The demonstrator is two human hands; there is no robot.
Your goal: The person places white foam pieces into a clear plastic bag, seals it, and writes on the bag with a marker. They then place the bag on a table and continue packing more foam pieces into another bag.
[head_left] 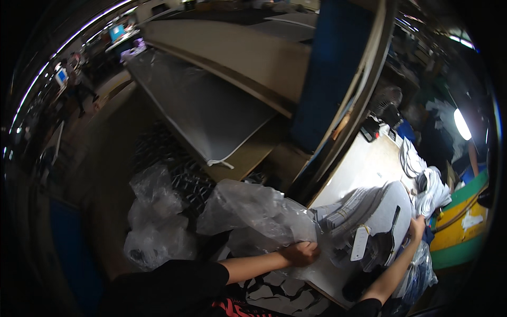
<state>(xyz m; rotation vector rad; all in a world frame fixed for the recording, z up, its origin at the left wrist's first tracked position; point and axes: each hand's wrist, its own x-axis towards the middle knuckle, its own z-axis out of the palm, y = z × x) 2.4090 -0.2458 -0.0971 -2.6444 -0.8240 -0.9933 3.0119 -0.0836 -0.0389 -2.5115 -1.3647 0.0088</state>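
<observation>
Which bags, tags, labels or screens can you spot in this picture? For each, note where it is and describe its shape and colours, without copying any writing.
Clear plastic bag: crumpled, centre, gripped by the left hand.
Crumpled clear bags: lower left, on the floor.
White tag: small oblong, on the stack of grey sheets, lower right.
Glowing screens: small, bluish, far upper left.
Right hand: at the stack's right edge.

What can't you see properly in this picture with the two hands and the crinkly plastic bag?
- Head view: the left hand's fingers are closed into the clear plastic bag, so what they pinch stays hidden.
- The right hand sits at the far edge of the grey stack; too small to tell its grip.
- The bag's contents are blurred by glare.
- The person's body is cut off by the lower edge.
</observation>
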